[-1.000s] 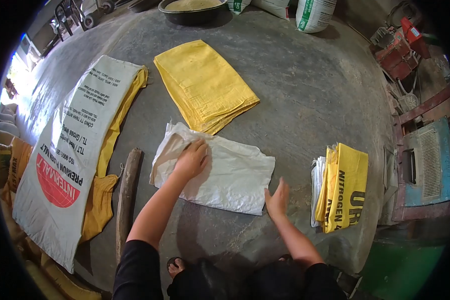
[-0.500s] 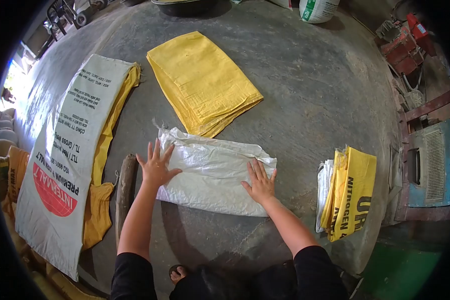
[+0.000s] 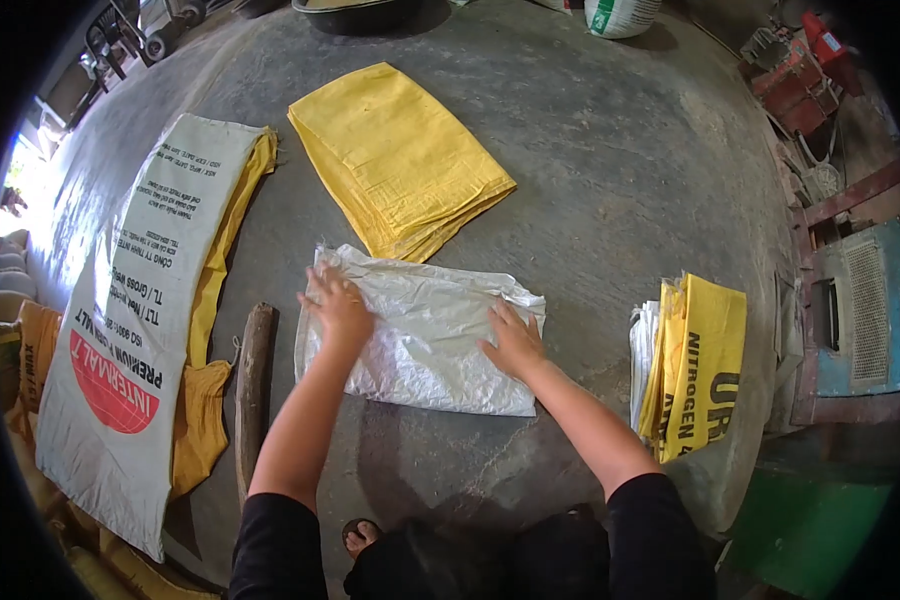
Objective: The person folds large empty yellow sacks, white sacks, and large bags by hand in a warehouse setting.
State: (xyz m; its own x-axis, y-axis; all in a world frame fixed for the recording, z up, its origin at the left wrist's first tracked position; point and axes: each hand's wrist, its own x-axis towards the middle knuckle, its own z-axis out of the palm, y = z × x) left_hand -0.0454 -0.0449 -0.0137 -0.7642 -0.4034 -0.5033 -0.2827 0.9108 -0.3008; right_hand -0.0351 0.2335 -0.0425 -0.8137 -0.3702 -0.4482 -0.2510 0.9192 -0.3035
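Note:
A white woven sack (image 3: 430, 340), folded and wrinkled, lies flat on the floor in front of me. My left hand (image 3: 340, 310) rests on its left end with fingers spread. On the right end lies my right hand (image 3: 515, 340), palm down, fingers apart. Just beyond the white sack is a folded yellow sack (image 3: 400, 160). To the left stretches a long pile of sacks topped by a grey printed sack (image 3: 130, 290), with yellow ones beneath it. At the right sits a folded stack of yellow printed sacks (image 3: 705, 370) with white ones at its side.
A wooden stick (image 3: 255, 390) lies left of the white sack. A dark basin (image 3: 355, 18) and a filled white sack (image 3: 620, 15) stand at the far side. Red machinery (image 3: 795, 90) and a blue metal panel (image 3: 865, 310) line the right.
My left hand has moved right and inward over the white sack, and its fingers have bent a little. My right hand stays on the right end. The view has shifted slightly.

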